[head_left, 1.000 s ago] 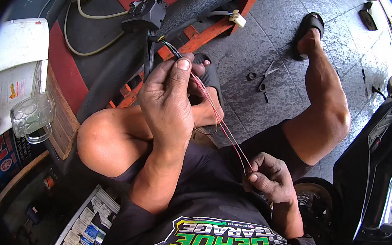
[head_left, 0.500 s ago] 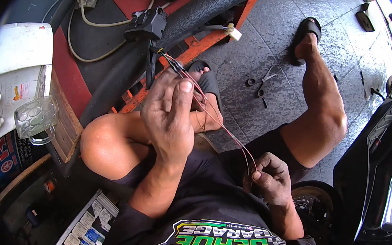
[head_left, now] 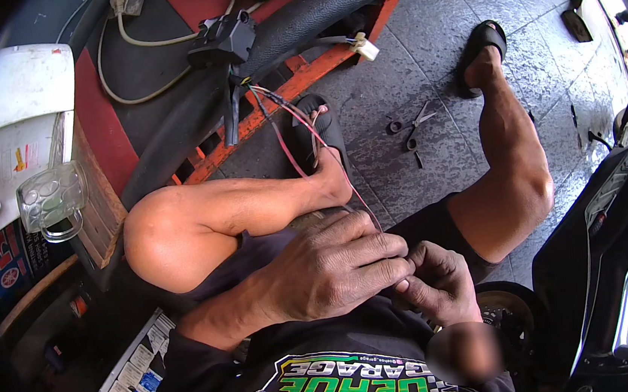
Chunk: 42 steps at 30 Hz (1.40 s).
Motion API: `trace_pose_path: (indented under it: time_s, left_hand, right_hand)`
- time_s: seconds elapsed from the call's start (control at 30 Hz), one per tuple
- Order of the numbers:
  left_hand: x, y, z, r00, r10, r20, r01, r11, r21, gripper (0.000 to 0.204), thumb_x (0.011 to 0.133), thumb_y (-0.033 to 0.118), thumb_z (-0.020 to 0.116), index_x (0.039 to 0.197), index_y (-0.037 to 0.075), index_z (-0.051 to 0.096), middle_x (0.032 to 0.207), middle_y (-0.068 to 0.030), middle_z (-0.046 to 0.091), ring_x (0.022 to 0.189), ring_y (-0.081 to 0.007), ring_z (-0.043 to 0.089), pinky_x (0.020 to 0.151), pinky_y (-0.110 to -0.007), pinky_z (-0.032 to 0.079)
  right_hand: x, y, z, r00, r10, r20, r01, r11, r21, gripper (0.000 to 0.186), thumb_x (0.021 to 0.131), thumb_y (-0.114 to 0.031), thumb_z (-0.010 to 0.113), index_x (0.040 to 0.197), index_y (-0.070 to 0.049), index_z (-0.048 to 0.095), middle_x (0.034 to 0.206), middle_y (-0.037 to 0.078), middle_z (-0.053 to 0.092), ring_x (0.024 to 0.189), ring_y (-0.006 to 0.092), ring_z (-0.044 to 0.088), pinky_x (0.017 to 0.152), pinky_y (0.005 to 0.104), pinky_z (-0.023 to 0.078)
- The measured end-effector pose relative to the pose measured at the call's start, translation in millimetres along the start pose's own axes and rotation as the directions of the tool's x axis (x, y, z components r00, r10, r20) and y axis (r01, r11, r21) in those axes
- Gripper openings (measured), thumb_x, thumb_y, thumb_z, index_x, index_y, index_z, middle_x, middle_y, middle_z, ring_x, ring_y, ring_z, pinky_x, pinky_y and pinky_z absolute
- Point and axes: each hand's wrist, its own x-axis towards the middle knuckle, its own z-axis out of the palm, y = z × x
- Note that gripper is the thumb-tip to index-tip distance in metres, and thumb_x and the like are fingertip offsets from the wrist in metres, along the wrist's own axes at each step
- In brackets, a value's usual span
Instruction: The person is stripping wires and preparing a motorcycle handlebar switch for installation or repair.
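Observation:
Thin red and pink wires (head_left: 337, 160) hang from a black switch housing (head_left: 222, 40) and run down to my hands. My left hand (head_left: 336, 266) is closed with its back upward, its fingertips pinching the wires. Right against it, my right hand (head_left: 439, 278) is closed too, thumb and bent fingers pressed on the wire ends. Those ends are hidden between the fingers. Another wire branch loops loosely beside my ankle. The housing is at a black padded bar (head_left: 356, 3), with a black lever (head_left: 231, 113) pointing down beneath it.
A white plug connector (head_left: 365, 47) sticks out beside the orange frame (head_left: 274, 100). Scissors (head_left: 421, 116) and a tape roll (head_left: 395, 126) lie on the grey tiles. A glass mug (head_left: 53, 197) stands by the white dispenser (head_left: 20, 88); a black motorcycle part (head_left: 598, 244) is at right.
My left hand has come down from the upper wires to meet my right hand, turning its back upward. The upper wires now hang free. My right hand has barely moved.

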Motion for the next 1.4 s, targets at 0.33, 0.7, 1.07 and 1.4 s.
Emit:
trace_pose_path:
  time_s: [0.33,0.7,1.07,1.4]
  left_hand:
    - [6.2,-7.3,8.2,0.996,-0.078,0.036,0.08,0.994,-0.07,0.014,0.078,0.011,0.074,0.089,0.009,0.065,0.089,-0.0003,0.063,0.078,-0.0174,0.06,0.066,-0.033,0.051]
    - [12.3,-13.1,5.8,0.991,-0.123,0.046,0.125,0.991,-0.052,0.016,0.077,0.004,0.071,0.086,0.006,0.059,0.084,-0.0072,0.062,0.073,-0.0246,0.06,0.067,-0.036,0.05]
    - [17.3,-24.8,15.1,0.971,-0.216,-0.108,0.215,0.976,-0.019,0.012,0.086,0.008,0.067,0.089,0.006,0.056,0.083,-0.0069,0.061,0.072,-0.0257,0.061,0.067,-0.039,0.049]
    - [24.6,-30.9,23.7,0.955,-0.274,-0.116,0.28,0.959,0.04,0.017,0.08,0.001,0.07,0.089,0.004,0.056,0.083,-0.0077,0.059,0.072,-0.0287,0.058,0.067,-0.04,0.048]
  right_hand:
    - [2.8,-1.8,-2.7,1.0,0.024,-0.014,-0.023,0.997,0.075,0.014,0.095,-0.008,0.07,0.091,0.002,0.06,0.073,0.001,0.064,0.065,0.0033,0.055,0.056,0.0194,0.044]
    - [-55.5,-23.7,-54.2,0.722,-0.578,-0.381,0.545,0.814,-0.202,0.03,0.097,-0.028,0.065,0.098,0.001,0.058,0.073,0.007,0.064,0.064,0.0104,0.061,0.054,0.0183,0.046]
    - [90.0,3.1,-126.3,0.509,-0.605,-0.612,0.243,0.783,-0.572,0.039,0.096,-0.009,0.057,0.133,0.002,0.051,0.125,0.013,0.059,0.114,0.0192,0.054,0.102,0.0329,0.043]
    - [138.4,-32.4,-57.2,0.453,-0.866,-0.212,0.129,0.299,-0.946,0.084,0.086,-0.011,0.073,0.155,0.0,0.025,0.154,0.018,0.037,0.147,0.0256,0.03,0.12,0.038,0.023]
